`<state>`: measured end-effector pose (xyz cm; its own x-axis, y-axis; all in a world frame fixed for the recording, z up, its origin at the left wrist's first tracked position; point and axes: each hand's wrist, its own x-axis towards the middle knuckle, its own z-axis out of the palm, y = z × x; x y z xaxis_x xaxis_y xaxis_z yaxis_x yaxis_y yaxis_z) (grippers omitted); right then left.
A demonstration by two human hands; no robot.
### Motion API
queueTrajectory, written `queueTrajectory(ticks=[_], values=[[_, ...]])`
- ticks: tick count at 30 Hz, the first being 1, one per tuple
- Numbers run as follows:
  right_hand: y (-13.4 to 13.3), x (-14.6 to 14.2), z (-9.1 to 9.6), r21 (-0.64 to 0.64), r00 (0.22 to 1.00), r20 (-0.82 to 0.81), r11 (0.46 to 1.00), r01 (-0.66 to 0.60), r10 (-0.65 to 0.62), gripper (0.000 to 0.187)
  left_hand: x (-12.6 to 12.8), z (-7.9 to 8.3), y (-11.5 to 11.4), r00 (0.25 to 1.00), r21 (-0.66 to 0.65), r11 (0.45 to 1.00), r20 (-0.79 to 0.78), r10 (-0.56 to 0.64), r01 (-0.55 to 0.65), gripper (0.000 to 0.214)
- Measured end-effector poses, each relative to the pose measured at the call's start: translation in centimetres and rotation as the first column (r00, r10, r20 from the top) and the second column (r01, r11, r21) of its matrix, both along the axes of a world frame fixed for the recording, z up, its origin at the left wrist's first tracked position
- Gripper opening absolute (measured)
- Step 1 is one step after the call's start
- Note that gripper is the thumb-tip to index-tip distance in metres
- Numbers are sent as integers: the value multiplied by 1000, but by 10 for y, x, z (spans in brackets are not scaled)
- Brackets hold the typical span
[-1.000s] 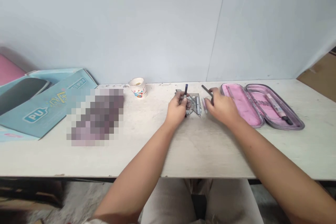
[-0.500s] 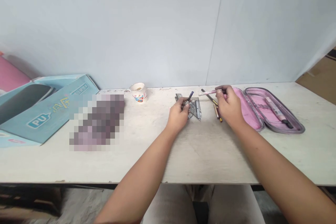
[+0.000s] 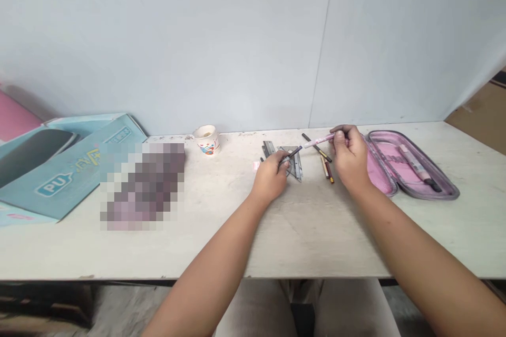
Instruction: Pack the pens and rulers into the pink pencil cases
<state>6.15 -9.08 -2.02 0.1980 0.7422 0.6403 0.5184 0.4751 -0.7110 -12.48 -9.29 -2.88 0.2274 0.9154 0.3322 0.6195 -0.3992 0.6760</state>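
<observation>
My left hand (image 3: 272, 178) is closed on a slim dark pen (image 3: 294, 152) with a purple end, over the set square and rulers. In my right hand (image 3: 351, 157) is a thin pink-and-white pen (image 3: 318, 140), pinched between thumb and fingers. The two pens point at each other, and their ends meet or nearly meet. Beneath the left hand lie a clear set square (image 3: 298, 169) and a ruler (image 3: 269, 146), partly covered. A dark pencil (image 3: 312, 142) and a few short pens (image 3: 326, 167) rest on the table near the right hand.
An open pink pencil case (image 3: 454, 192) holds a thick pink marker (image 3: 415, 163) on the right. A paper cup (image 3: 207, 141) stands near the wall. To the left are a pixelated purple-grey object (image 3: 146, 187) and a light-blue box (image 3: 75, 179).
My left hand has swung its pen from pointing upward to pointing right, toward the pink pen. My right hand has shifted slightly right, still gripping the pink pen.
</observation>
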Motion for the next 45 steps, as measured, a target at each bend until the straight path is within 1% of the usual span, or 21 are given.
queueTrajectory(ticks=[3, 6, 8, 11, 13, 14, 16, 18, 19, 21, 23, 25, 28, 30, 32, 34, 35, 39, 41, 43, 45], values=[[-2, -6, 2, -17, 998, -7, 998, -57, 57, 21, 0, -1, 0, 999, 5, 999, -10, -37, 37, 26], [-4, -11, 3, -90, 984, 61, 982, -164, 170, 18, -1, -2, -1, 999, -5, 999, 21, -46, 46, 31], [-4, -10, 4, -147, 983, 97, 979, -139, 154, 20, -2, -2, -1, 998, -1, 998, 20, -60, 60, 35], [0, -6, 2, -204, 981, 175, 978, -43, 80, 30, -2, -3, -1, 996, 23, 996, -37, -85, 86, 33], [3, -4, 0, -237, 981, 174, 970, -44, 87, 34, -2, -3, -1, 995, 37, 996, -57, -81, 84, 31], [5, -3, -1, -250, 983, 145, 965, -78, 117, 34, -2, -3, -1, 996, 43, 996, -55, -75, 77, 30], [7, -3, -2, -264, 974, 66, 945, -192, 217, 29, -2, -2, 0, 998, 47, 997, -31, -53, 55, 29], [7, -4, -3, -278, 947, -6, 909, -309, 320, 26, -3, -2, 1, 999, 39, 998, 0, -39, 39, 27], [7, -5, -4, -293, 938, -23, 895, -337, 345, 26, -3, -2, 1, 999, 34, 999, 11, -39, 39, 26], [5, -5, -3, -335, 946, -19, 889, -310, 323, 28, -4, -2, 1, 999, 34, 998, 16, -48, 48, 23], [4, -4, -3, -361, 966, 10, 902, -237, 258, 38, -4, -1, 1, 999, 44, 998, -2, -54, 54, 22], [3, -4, -3, -361, 970, 10, 905, -224, 244, 44, -4, -2, 1, 999, 50, 998, -16, -49, 49, 21], [2, -4, -2, -328, 933, -52, 876, -353, 356, 34, -4, -2, 1, 999, 45, 998, -5, -41, 41, 21], [2, -5, -1, -322, 916, -50, 862, -392, 398, 30, -4, -2, 1, 999, 46, 998, -5, -38, 38, 21], [1, -5, 0, -345, 936, 13, 880, -326, 352, 29, -3, -2, 1, 999, 50, 998, -17, -40, 41, 21], [1, -5, 0, -352, 955, 72, 903, -246, 289, 34, -3, -2, 1, 999, 51, 998, -21, -41, 42, 21], [1, -5, 1, -345, 956, 80, 907, -240, 283, 36, -3, -1, 0, 999, 51, 998, -17, -40, 41, 21], [1, -5, 2, -319, 933, 44, 890, -327, 358, 28, -3, -1, 0, 999, 53, 998, 5, -37, 37, 20], [0, -5, 2, -353, 947, 54, 893, -278, 317, 29, -3, -1, 1, 999, 51, 998, 9, -46, 46, 20], [-1, -5, 3, -368, 961, 63, 901, -228, 269, 35, -3, -1, 1, 998, 49, 997, 14, -56, 55, 21], [-1, -5, 3, -346, 955, 51, 902, -259, 294, 35, -3, -2, 1, 998, 51, 997, 23, -58, 57, 20]])
